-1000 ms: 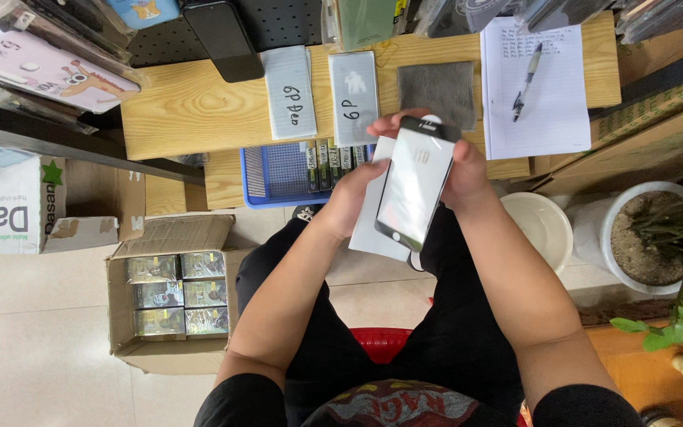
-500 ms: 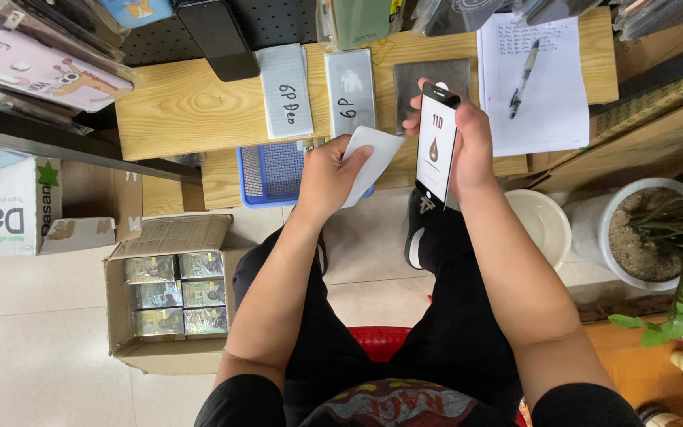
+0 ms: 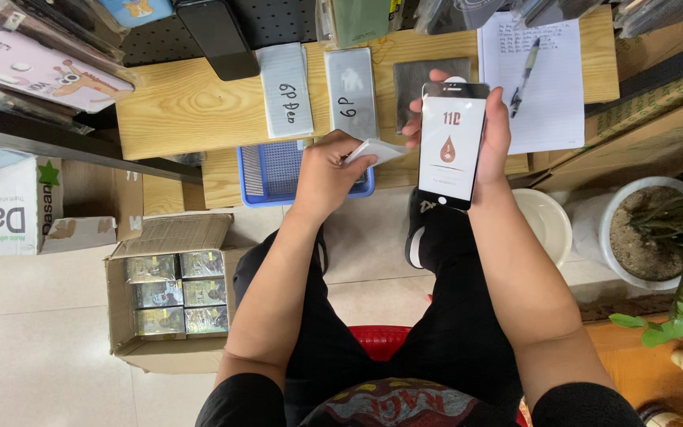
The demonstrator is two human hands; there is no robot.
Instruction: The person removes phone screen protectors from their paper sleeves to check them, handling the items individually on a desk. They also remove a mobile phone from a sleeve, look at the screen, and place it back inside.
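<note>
The right hand [image 3: 490, 134] grasps a glossy flat black-framed screen protector [image 3: 450, 146]; the left hand [image 3: 327, 170] pinches a thin white paper sleeve [image 3: 377, 150] above the blue mesh basket [image 3: 274, 170].

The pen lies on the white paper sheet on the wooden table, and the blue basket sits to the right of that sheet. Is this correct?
Not quite. In the head view the pen does lie on the white paper sheet on the wooden table, but the blue basket sits to the left of that sheet, not the right.
</note>
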